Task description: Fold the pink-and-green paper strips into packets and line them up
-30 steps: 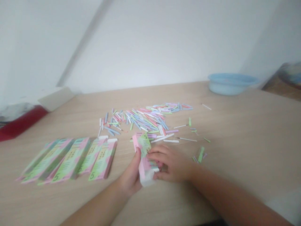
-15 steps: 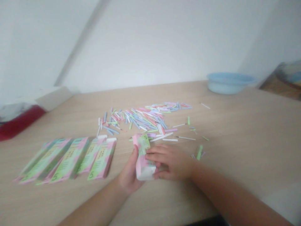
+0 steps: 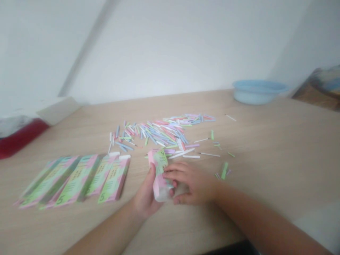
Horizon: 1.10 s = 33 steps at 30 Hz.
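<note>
A narrow pink and green cardboard box (image 3: 160, 166) with a printed 5 stands tilted between my hands, its white end toward me. My left hand (image 3: 145, 193) grips its near left side with the thumb up along it. My right hand (image 3: 190, 184) holds it from the right, with fingers across the box's face. Just beyond the box lies a loose heap of thin pastel sticks (image 3: 156, 134). To the left, several similar boxes (image 3: 79, 179) lie side by side on the wooden table (image 3: 265, 141).
A pale blue basin (image 3: 256, 92) stands at the table's far right edge. Some green pieces (image 3: 224, 170) lie to the right of my right hand. A red object (image 3: 18, 141) and a white box (image 3: 57, 111) sit beyond the left edge, against a white wall.
The held box has shifted slightly up and away from me, still in both hands. The whole scene has drifted slightly in view as my head moved.
</note>
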Each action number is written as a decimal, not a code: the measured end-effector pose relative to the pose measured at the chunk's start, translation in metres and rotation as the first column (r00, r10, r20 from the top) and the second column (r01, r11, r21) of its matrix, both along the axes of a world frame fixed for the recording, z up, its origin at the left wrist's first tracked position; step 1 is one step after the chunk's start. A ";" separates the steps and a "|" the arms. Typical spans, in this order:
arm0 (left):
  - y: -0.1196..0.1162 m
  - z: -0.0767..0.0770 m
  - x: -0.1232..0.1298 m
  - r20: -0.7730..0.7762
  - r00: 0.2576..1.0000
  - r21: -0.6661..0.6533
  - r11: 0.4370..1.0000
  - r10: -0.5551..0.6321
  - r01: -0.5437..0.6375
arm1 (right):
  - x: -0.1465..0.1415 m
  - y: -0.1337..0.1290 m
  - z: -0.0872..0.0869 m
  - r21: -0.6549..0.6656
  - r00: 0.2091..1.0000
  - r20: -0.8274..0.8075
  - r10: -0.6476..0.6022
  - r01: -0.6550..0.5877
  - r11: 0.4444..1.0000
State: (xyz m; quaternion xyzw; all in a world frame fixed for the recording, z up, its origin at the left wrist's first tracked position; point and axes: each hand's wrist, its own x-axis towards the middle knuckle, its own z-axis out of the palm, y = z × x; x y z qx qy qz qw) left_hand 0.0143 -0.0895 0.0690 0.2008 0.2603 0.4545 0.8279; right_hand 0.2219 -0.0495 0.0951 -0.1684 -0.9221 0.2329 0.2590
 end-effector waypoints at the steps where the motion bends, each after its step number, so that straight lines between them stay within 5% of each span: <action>1: 0.000 -0.001 0.000 -0.008 1.000 0.003 1.000 0.006 -0.006 | -0.001 -0.001 0.000 -0.005 1.000 -0.007 -0.012 0.012 1.000; 11: -0.002 -0.007 0.009 -0.056 0.996 0.058 0.996 0.069 -0.066 | -0.020 -0.010 -0.011 0.013 0.979 -0.144 -0.148 0.151 0.988; 27: -0.003 -0.006 0.010 -0.038 0.999 0.110 0.994 0.000 0.005 | -0.023 -0.017 -0.005 0.095 0.969 0.013 -0.247 0.245 0.965; 33: -0.002 0.000 0.005 -0.069 0.996 0.023 0.998 0.053 -0.051 | -0.018 -0.014 -0.003 0.068 0.988 -0.013 -0.151 0.151 0.986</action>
